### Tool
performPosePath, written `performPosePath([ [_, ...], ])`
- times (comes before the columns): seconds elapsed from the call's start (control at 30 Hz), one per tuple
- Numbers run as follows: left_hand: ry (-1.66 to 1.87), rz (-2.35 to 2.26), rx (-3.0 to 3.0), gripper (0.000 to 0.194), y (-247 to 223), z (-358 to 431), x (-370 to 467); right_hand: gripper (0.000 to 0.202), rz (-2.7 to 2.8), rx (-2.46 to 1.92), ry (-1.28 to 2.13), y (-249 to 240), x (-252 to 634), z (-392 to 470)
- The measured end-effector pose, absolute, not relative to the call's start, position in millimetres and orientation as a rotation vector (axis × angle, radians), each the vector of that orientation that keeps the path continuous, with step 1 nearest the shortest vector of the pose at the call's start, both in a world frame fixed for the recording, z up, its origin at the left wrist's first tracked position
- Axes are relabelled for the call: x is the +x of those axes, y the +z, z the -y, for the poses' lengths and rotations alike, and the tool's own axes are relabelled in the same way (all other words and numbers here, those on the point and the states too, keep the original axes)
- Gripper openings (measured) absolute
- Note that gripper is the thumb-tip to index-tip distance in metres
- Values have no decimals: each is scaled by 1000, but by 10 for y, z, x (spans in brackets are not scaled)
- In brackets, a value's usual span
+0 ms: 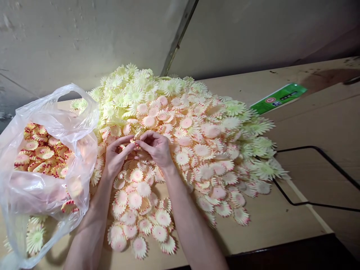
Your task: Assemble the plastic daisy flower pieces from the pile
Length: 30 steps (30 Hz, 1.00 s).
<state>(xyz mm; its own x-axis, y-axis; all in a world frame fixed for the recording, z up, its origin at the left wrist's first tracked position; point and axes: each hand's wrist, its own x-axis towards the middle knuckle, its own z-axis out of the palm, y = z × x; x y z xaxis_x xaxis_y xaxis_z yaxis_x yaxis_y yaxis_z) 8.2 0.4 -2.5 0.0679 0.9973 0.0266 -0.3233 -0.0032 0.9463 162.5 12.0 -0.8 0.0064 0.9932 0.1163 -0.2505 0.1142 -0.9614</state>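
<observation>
Head view: close by me, the left hand (116, 157) and right hand (159, 150) meet, fingertips pinched closed on one small flower-shaped piece (137, 138), held over a spread heap of pale, pink-edged flowers (202, 150). The step in hand looks like fine fingering of that piece; the next move seems to call for a light, exact pinch. A green packet (277, 100) lies beyond, its print too small to read.

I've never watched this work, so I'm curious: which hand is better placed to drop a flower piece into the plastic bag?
Probably the left hand: it is nearer the plastic bag; the right hand is farther off, with the left between.
</observation>
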Motion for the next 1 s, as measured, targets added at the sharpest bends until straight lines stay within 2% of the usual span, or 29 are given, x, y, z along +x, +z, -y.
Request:
performPosePath([
  [0.17,1389,-992,1042,39,-7,-11,84,28,1116,-840,1358,-6,1630,-103],
  [0.37,1371,-921,1084,39,-89,-28,43,18,1192,-835,1281,3,1646,-110],
  [0.6,1371,-1059,1279,32,-73,-23,11,21,1280,-822,1286,14,1689,-105],
  [1.0,1384,-1013,1332,25,-55,-40,1,9,1285,-846,1250,51,1680,-107],
])
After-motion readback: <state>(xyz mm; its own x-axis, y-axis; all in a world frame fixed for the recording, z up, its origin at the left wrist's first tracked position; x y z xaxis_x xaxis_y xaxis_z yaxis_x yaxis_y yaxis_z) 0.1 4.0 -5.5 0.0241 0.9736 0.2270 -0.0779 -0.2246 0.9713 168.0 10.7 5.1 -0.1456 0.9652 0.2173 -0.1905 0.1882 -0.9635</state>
